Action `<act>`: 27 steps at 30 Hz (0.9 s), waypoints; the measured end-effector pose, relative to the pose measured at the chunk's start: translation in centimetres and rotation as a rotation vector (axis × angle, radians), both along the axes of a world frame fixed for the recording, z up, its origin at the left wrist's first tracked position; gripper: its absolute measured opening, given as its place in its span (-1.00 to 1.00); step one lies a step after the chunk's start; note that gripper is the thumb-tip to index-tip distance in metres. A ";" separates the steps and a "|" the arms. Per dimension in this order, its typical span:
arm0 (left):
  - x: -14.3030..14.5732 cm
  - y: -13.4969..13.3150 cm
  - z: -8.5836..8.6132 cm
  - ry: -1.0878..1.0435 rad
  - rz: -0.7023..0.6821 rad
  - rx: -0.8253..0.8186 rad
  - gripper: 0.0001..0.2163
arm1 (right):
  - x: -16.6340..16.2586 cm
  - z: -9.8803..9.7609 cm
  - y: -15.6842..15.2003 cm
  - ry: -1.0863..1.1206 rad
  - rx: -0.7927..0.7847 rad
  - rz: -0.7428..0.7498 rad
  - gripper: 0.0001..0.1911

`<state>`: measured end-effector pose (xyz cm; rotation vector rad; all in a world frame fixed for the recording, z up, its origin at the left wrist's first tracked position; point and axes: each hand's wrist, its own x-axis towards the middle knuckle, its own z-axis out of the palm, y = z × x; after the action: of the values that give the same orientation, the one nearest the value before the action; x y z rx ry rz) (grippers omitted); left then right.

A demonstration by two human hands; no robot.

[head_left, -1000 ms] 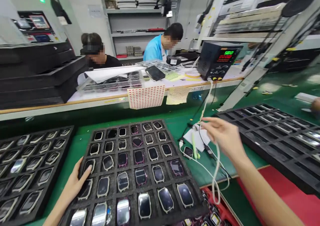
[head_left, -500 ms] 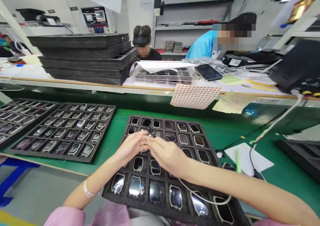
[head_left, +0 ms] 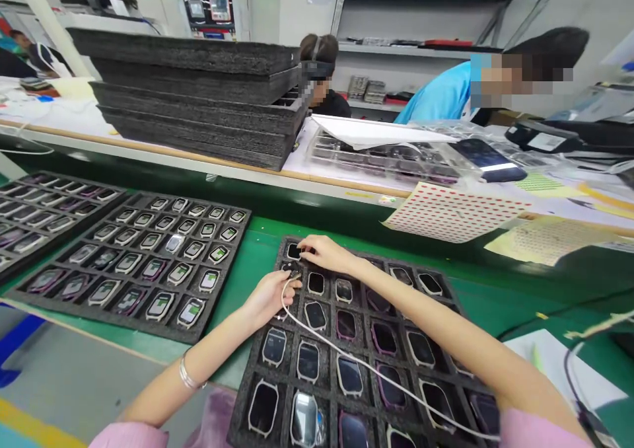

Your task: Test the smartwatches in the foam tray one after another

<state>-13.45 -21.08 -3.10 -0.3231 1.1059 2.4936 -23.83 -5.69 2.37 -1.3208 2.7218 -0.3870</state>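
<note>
L hand (head_left: pixel 270 295) pinches the plug end of a thin white charging cable (head_left: pixel 376 370), which trails off toward 4 o'clock across a black foam compartment tray (head_left: pixel 258 349). R hand (head_left: pixel 324 253) has its fingertips on a small dark square watch body (head_left: pixel 294 251) in the tray's 11 o'clock corner cell; can't tell if it grips or just steadies. Watch prob. light, glossy and scratch-prone: hold by side edges, not glass. Cable is limp, so take it at the plug. 2nd filled foam tray (head_left: pixel 99 317) lies at 9 o'clock.
</note>
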 end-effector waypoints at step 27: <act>0.1 0.2 -1.2 0.399 -0.229 -0.516 -0.63 | 5.2 -2.6 3.1 -0.099 -0.281 0.089 -0.59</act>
<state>-13.33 -20.87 -4.27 0.1699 1.8321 2.0890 -18.59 -2.61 -0.20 -1.4363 2.5871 -0.8283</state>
